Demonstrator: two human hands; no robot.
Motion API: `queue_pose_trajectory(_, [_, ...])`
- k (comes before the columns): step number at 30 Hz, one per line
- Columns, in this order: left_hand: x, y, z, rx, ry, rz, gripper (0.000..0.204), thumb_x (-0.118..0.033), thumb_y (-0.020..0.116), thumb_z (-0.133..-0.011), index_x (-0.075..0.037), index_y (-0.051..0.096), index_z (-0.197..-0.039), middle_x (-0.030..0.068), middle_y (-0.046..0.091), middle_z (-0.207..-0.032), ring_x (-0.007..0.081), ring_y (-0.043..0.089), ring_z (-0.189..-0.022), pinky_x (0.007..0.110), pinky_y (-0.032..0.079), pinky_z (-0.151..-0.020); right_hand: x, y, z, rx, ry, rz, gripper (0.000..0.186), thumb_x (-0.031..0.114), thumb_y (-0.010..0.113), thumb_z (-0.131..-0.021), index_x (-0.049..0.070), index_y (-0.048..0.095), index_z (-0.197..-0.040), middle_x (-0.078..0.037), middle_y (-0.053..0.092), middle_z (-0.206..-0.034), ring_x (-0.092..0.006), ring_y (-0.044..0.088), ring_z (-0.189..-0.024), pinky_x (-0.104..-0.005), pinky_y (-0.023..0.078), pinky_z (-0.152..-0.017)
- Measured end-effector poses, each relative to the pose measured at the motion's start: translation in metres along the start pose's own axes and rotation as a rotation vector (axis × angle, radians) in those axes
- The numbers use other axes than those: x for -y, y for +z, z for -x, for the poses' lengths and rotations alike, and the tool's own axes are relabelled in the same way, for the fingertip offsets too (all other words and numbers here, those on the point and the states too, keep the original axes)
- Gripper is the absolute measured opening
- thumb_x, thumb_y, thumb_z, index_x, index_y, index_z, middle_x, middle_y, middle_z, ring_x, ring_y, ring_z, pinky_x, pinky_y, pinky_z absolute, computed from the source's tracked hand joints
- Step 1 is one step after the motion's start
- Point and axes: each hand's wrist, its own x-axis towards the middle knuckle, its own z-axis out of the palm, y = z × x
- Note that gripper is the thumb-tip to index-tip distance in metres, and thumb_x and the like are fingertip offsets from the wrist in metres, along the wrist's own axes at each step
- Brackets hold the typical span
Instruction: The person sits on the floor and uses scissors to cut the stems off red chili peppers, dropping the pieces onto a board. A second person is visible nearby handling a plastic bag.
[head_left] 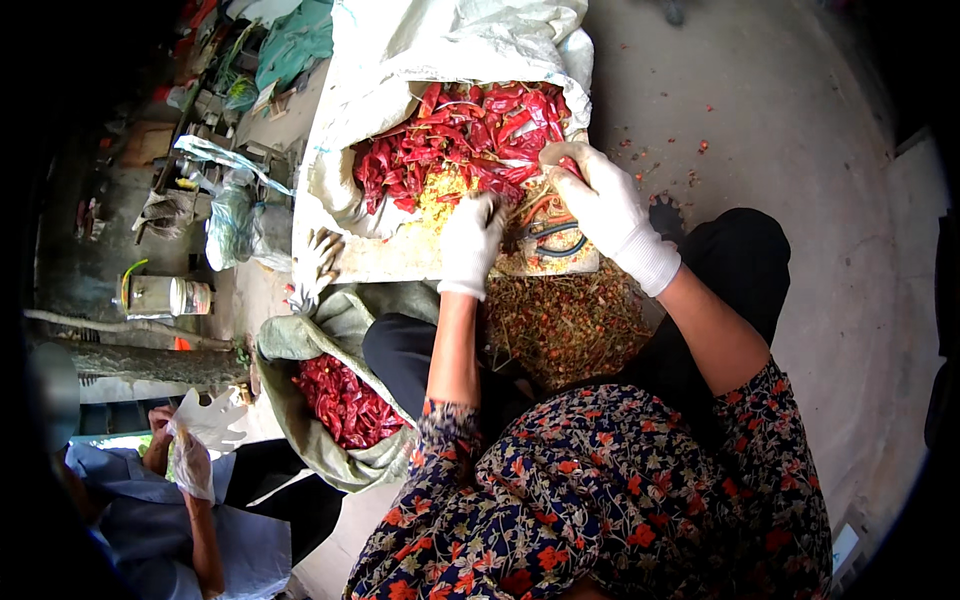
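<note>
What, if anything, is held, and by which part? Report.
Right white-gloved hand: apparently glossy red chili, gripped part unclear. Left white-gloved hand: cannot tell.

Glossy chillies (470, 140), matt plstc sack (460, 45)

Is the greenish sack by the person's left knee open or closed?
Open: the greenish sack's mouth is spread wide, showing red peppers inside.

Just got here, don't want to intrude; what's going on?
A person is working at red peppers piled in the mouth of a white sack. The gloved right hand pinches a red piece; the left hand is beside yellow seeds, its grip unclear. More red pieces lie in a green sack at left. Nearby, a co-worker holds a white glove.
</note>
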Motion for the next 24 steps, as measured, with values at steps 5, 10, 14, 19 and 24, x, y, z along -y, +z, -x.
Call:
queue_pose_trajectory(5, [0.035, 0.034, -0.058, -0.240, 0.310, -0.517, 0.029, -0.011, 0.060, -0.092, -0.015, 0.075, -0.116, 0.0175, 0.071, -0.123, 0.0363, 0.069, -0.103, 0.046, 0.056, -0.091, -0.003, 0.007, -0.002, 0.009, 0.046, -0.186, 0.033, 0.031, 0.066, -0.106, 0.000, 0.070, -0.116, -0.005, 0.073, -0.097, -0.0083, 0.063, -0.091, -0.0289, 0.053, -0.084])
queue_pose_trajectory(10, [0.034, 0.020, -0.043, -0.338, 0.157, -0.436, 0.021, -0.008, 0.067, -0.090, -0.011, 0.072, -0.111, 0.0151, 0.073, -0.112, 0.0356, 0.070, -0.093, 0.046, 0.056, -0.082, -0.027, 0.010, -0.008, 0.005, 0.051, -0.146, 0.029, 0.027, 0.066, -0.104, 0.003, 0.073, -0.118, -0.010, 0.077, -0.102, -0.0172, 0.072, -0.095, -0.0309, 0.055, -0.087])
queue_pose_trajectory(14, [0.054, 0.019, -0.022, -0.527, -0.030, 0.328, 0.022, -0.001, 0.072, -0.094, -0.004, 0.065, -0.115, 0.0066, 0.068, -0.094, 0.0229, 0.067, -0.081, 0.037, 0.055, -0.076, -0.022, 0.018, -0.003, 0.082, -0.003, 0.149, 0.035, 0.031, 0.070, -0.099, 0.005, 0.073, -0.122, -0.015, 0.076, -0.116, -0.0288, 0.073, -0.109, -0.0373, 0.056, -0.092])
queue_pose_trajectory(19, [-0.006, 0.013, 0.022, 0.007, -0.213, 1.173, 0.024, -0.005, 0.070, -0.101, -0.002, 0.060, -0.123, 0.0010, 0.066, -0.098, 0.0095, 0.062, -0.080, 0.023, 0.052, -0.070, -0.013, 0.030, 0.006, 0.147, -0.049, 0.391, 0.051, 0.046, 0.075, -0.094, 0.009, 0.071, -0.128, -0.017, 0.071, -0.128, -0.0300, 0.069, -0.118, -0.0408, 0.054, -0.098])
queue_pose_trajectory(24, [-0.049, 0.015, 0.049, -0.196, -0.217, 1.206, 0.032, -0.008, 0.073, -0.099, -0.001, 0.060, -0.127, 0.0022, 0.069, -0.103, 0.0114, 0.066, -0.085, 0.027, 0.055, -0.077, -0.018, 0.030, 0.009, 0.204, -0.142, 0.403, 0.040, 0.036, 0.074, -0.093, 0.010, 0.071, -0.123, -0.012, 0.073, -0.117, -0.0312, 0.072, -0.106, -0.0430, 0.056, -0.091])
